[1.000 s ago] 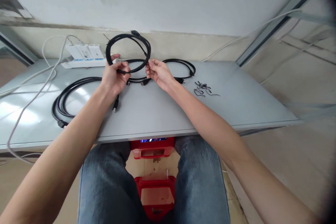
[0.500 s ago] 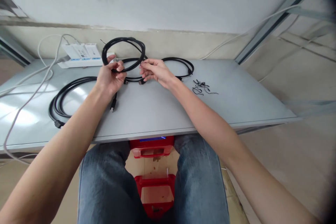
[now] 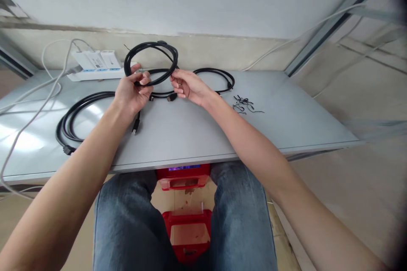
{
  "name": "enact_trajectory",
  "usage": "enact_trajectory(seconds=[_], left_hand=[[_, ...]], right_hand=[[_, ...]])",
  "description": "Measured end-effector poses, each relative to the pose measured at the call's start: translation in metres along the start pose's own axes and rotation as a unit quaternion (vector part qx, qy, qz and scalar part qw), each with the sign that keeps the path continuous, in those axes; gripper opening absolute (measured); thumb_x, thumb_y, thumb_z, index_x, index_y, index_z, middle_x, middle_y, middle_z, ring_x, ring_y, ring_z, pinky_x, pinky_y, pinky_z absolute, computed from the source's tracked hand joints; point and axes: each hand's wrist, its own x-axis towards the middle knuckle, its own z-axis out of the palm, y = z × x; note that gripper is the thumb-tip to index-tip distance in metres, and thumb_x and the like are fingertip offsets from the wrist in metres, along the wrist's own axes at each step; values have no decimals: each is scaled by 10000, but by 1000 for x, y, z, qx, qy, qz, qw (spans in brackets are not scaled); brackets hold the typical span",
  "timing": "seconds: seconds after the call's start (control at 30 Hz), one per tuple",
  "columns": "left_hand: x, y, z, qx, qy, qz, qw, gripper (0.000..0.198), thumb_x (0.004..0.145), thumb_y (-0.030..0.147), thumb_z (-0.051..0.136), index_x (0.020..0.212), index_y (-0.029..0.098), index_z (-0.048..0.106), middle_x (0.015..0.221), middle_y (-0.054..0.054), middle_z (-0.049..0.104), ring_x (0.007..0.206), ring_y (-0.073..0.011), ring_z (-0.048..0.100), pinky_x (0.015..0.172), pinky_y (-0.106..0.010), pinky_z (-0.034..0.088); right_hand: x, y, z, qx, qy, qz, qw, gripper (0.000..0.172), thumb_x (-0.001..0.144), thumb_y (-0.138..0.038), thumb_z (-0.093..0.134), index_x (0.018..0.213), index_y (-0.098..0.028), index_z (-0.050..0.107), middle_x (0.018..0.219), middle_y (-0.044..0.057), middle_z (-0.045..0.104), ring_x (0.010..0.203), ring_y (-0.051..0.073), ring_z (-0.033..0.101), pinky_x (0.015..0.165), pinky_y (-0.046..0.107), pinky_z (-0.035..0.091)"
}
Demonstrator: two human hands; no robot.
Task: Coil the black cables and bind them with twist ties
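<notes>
Up a touch since the earlier frame goes your black cable coil (image 3: pixel 127 61), above the far part of the grey table (image 3: pixel 181 133), left of centre. Another looped cable (image 3: pixel 64 127) lies to the left. You're likely holding yours raised to keep its loops gathered and reachable. Your left hand (image 3: pixel 131 94) curls half-closed around its near rim; your right hand (image 3: pixel 191 87) pinches narrow at its right side, contents unclear. Black twist ties (image 3: pixel 243 101) lie right.
</notes>
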Motion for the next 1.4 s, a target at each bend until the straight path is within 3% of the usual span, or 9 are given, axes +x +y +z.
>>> enact_trajectory(seconds=[0.23, 0.47, 0.57, 0.7, 0.87, 1.0, 1.13, 1.23, 1.4], left_hand=[[9, 4, -9, 28, -3, -11, 1000, 364, 1167, -34, 403, 1066, 264, 585, 734, 41, 596, 578, -83, 561, 462, -195, 325], [7, -5, -1, 137, 30, 43, 989, 263, 1138, 13, 473, 1064, 241, 583, 791, 6, 697, 703, -121, 674, 625, -224, 498], [12, -7, -7, 242, -16, 46, 969, 186, 1152, 146, 625, 1027, 268, 561, 755, 31, 651, 614, -116, 585, 540, -259, 332], [16, -10, -14, 382, -9, 83, 921, 302, 1125, 308, 719, 925, 265, 498, 623, 69, 458, 493, -89, 293, 520, -307, 81], [10, -10, -17, 547, 83, 209, 807, 584, 1164, 365, 732, 703, 271, 386, 596, 71, 179, 656, -104, 227, 665, -390, 127], [7, -12, -17, 589, 74, 343, 728, 695, 1012, 201, 880, 556, 252, 358, 580, 57, 239, 701, -144, 209, 668, -383, 187], [7, -21, -15, 489, -87, 396, 772, 311, 964, 41, 890, 761, 204, 720, 823, -6, 615, 874, -191, 536, 769, -276, 394], [5, -28, -16, 451, -180, 298, 822, 217, 967, 42, 902, 907, 211, 781, 913, -21, 692, 979, -216, 641, 851, -250, 464], [3, -30, -16, 353, -145, 149, 912, 292, 998, 16, 812, 881, 237, 663, 774, 12, 604, 825, -214, 647, 733, -232, 456]], right_hand=[[5, 3, -5, -23, -5, -41, 999, 328, 1126, -251, 809, 916, -249, 557, 681, -77, 579, 560, 89, 514, 458, 156, 406], [6, 3, 1, -49, 103, -95, 989, 287, 1115, -351, 878, 1027, -266, 619, 861, -30, 711, 706, 107, 682, 526, 148, 522], [5, 0, 2, -36, 142, -113, 983, 308, 1129, -419, 858, 1052, -269, 601, 964, -12, 726, 846, 131, 779, 600, 156, 575], [5, -4, -1, -25, 162, -115, 980, 292, 1192, -431, 742, 1045, -271, 547, 1067, 9, 759, 930, 159, 822, 638, 179, 606], [8, -5, -10, -6, 152, -113, 982, 285, 1213, -431, 689, 1050, -277, 513, 1071, 10, 791, 894, 168, 824, 619, 185, 602], [10, -3, -11, -12, 137, -103, 985, 304, 1208, -444, 723, 1056, -267, 528, 1013, -8, 768, 819, 140, 817, 602, 163, 575], [7, -3, -6, -34, 130, -85, 987, 368, 1166, -520, 804, 1075, -257, 564, 948, -30, 732, 761, 114, 798, 607, 149, 563], [4, -7, -5, -48, 122, -79, 988, 340, 1181, -505, 787, 1075, -249, 589, 922, -27, 733, 714, 104, 775, 586, 148, 553], [11, -8, -15, -88, 126, -101, 983, 306, 1124, -451, 879, 1074, -251, 653, 914, -14, 740, 691, 108, 738, 525, 155, 503]])
